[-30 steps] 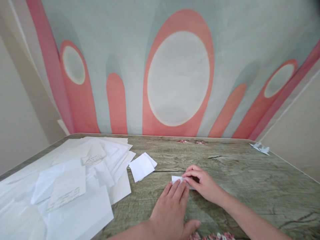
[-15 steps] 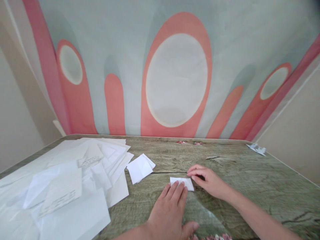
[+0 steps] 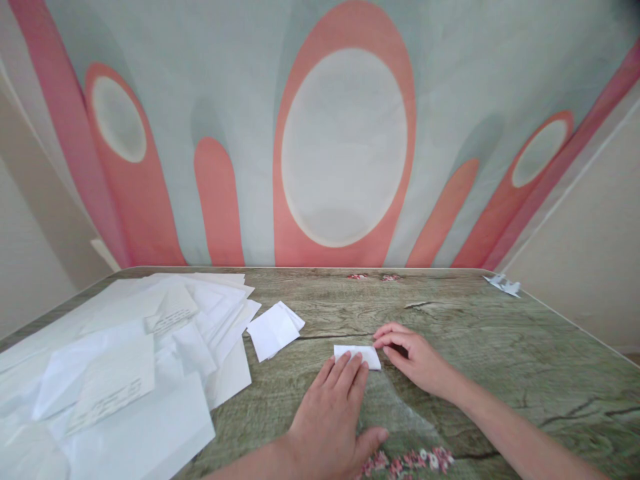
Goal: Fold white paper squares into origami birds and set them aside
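A small folded white paper (image 3: 373, 358) lies on the wood-patterned tabletop in front of me. My left hand (image 3: 335, 407) presses flat on it, its fingers stretched over the near side and its thumb spread to the right. At the paper's right end is my right hand (image 3: 415, 357), with fingers loosely curved and a gap between thumb and forefinger. Its fingertips come close to the paper's upper right corner; whether they touch it I cannot tell. Left of the folded paper rests a small stack of square white papers (image 3: 273, 331).
A large loose pile of white sheets (image 3: 145, 433), some printed, covers the table's left side. A crumpled white scrap (image 3: 503, 285) sits at the far right edge. Several small pink and white pieces (image 3: 415, 460) lie near my left thumb. A patterned wall (image 3: 345, 147) rises behind the table.
My view has shifted slightly. The right hand's fingertips are a little nearer the folded paper's right end. My left hand remains flat on the paper.
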`<state>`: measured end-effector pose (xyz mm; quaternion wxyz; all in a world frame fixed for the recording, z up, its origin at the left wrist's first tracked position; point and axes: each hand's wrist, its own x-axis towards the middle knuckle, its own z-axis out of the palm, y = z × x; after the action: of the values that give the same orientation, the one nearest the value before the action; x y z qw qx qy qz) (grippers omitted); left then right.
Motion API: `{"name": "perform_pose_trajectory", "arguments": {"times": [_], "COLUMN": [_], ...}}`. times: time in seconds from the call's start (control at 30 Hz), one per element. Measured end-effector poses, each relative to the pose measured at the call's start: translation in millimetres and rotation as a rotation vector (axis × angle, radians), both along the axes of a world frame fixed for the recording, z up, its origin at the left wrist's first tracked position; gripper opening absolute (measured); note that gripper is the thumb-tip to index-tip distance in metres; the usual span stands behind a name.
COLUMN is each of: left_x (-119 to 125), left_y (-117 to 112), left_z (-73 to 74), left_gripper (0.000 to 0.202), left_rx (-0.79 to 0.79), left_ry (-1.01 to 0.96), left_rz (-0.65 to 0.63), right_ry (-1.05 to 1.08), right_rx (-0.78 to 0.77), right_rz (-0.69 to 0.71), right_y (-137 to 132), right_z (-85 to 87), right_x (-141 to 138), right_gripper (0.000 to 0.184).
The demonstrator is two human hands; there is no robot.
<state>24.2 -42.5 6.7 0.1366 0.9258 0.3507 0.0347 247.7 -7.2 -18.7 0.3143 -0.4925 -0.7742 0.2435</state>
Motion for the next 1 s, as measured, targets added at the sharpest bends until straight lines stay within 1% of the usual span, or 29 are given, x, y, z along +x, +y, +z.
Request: {"name": "perform_pose_trajectory", "arguments": {"times": [0.27, 0.5, 0.7, 1.0], "left_x": [0.4, -0.7, -1.4, -1.9], "left_y": [0.8, 0.5, 1.0, -0.4], "left_z": [-1.9, -1.3, -2.9, -2.7], "left_gripper": [0.07, 0.07, 0.069, 0.069], "left_rx": [-0.019, 0.0, 0.012, 0.043], "left_ry": [-0.012, -0.011, -0.004, -0.015], "left_rz": [0.018, 0.014, 0.002, 0.001], "right_ry": [0.019, 0.027, 0.007, -0.008], "right_rx": [0.031, 0.015, -0.017, -0.01], "right_rz": [-0.008, 0.018, 0.034, 0.032], "right_y": [-0.9, -3.4, -4.4, -4.8], "right_z": [0.6, 4.2, 6.0, 7.8], "right_x": [-3.7, -4.0, -3.8, -4.7], "right_gripper": [0.02, 0.016, 0.021, 0.021]}}
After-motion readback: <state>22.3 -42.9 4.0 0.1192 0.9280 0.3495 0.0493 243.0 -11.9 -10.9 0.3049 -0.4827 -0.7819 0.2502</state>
